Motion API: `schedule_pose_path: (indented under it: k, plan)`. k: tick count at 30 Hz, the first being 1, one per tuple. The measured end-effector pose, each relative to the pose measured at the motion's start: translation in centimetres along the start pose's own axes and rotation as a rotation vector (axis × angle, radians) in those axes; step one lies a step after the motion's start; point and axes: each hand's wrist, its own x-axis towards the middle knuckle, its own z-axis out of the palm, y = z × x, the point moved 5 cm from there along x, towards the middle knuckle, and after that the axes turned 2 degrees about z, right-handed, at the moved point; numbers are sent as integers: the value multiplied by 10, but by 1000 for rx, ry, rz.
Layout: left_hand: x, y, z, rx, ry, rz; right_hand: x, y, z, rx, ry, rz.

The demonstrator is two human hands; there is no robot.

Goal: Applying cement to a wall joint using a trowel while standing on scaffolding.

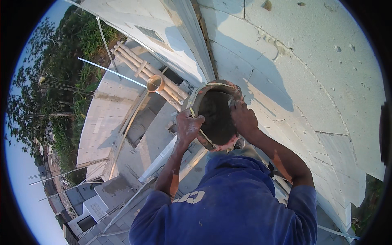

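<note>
A round, mortar-caked bucket (216, 83) is in front of my chest, its mouth facing up toward me. Dark grey wet mortar (214, 116) lies inside it. My left hand (189, 125) is closed on the bucket's left side, beside a thin yellowish strip along the rim. On the opposite side, my right hand (244, 119) grips the rim with its fingers curled over the inner edge. A small greyish patch at those fingertips is too unclear to name. Both forearms reach up from the blue sleeves.
A pale block wall (314, 77) rises close on my right. Ahead, long wooden poles (141, 69) carry a small orange-brown container (155, 83), with a long pale straight bar (112, 72) beside it. Another block wall (98, 118) curves at left, with a drop and trees beyond.
</note>
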Motion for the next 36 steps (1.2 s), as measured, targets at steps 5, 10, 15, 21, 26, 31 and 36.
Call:
schedule_pose_path:
  k: [5, 10, 15, 21, 26, 31, 36]
  plan:
    - [-10, 46, 18, 115, -81, 244, 6, -2, 26, -109, -217, -7]
    - [-8, 55, 14, 114, -292, 338, -15, 44, 65, 578, -441, 17]
    - [-16, 47, 9, -98, -215, 202, -37, 9, 54, 1188, -586, 239]
    - [-14, 28, 6, -497, 9, 67, -27, 15, -5, 1153, -442, 302]
    - [-2, -1, -6, -569, 183, 275, -25, 46, -76, 1090, -501, 336]
    - [13, -66, 6, -850, 135, 106, -26, 72, -193, 835, -579, 489]
    - [9, -34, 6, -952, 138, -176, -27, 85, -342, 786, -303, 534]
